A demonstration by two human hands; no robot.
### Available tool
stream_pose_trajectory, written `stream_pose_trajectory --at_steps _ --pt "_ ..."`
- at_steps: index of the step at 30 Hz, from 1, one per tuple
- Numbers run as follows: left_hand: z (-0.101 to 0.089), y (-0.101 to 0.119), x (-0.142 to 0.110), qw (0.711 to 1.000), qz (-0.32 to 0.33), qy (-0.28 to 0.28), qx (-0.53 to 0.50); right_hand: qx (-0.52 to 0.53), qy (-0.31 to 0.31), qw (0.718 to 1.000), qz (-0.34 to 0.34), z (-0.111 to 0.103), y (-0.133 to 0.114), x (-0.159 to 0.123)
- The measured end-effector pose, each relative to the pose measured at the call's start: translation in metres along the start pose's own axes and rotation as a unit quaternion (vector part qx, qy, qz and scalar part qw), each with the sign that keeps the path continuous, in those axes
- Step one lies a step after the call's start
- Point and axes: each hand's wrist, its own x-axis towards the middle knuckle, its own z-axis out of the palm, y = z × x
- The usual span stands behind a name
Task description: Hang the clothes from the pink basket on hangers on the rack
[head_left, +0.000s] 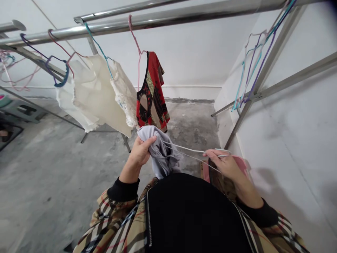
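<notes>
My left hand (pixel 140 151) is closed around a bunched grey garment (pixel 161 151) held in front of my chest. My right hand (pixel 223 162) is closed on a thin white wire hanger (pixel 189 151) whose wires run from my fingers into the grey garment. Just below my right hand sits a pink container (pixel 243 165), mostly hidden by my arm. Above and ahead, a red patterned top (pixel 152 94) hangs on a pink hanger (pixel 137 45) from the steel rail (pixel 168 19).
Two cream garments (pixel 97 95) hang on hangers left of the red top. Several empty coloured hangers (pixel 252 66) hang at the rack's right end beside the white wall (pixel 295 140). More empty hangers (pixel 15 70) hang far left. The floor (pixel 58 168) is bare concrete.
</notes>
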Motion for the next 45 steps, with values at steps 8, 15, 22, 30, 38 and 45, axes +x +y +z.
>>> stream_pose_trajectory --at_steps 8,15,22,30,38,45 --pt "-0.001 -0.005 -0.005 1.0 -0.007 0.008 0.002 0.012 -0.027 1.0 0.007 -0.01 -0.009 -0.013" --pt "0.005 -0.003 -0.016 1.0 -0.012 -0.022 0.008 0.0 -0.021 1.0 0.0 0.022 -0.005 -0.002" --pt "0.018 -0.019 -0.033 0.975 -0.032 -0.163 0.145 0.09 0.052 0.994 -0.023 0.078 0.0 0.021" --pt "0.004 0.012 -0.029 0.741 0.282 -0.094 0.602 0.121 0.085 0.986 -0.077 0.071 -0.006 0.033" --pt "0.004 0.03 -0.021 0.559 0.279 -0.18 0.76 0.064 0.117 0.984 -0.121 0.051 -0.022 0.045" --pt "-0.006 0.028 -0.026 0.586 0.321 -0.041 0.743 0.048 0.243 0.967 -0.053 0.086 0.011 0.012"
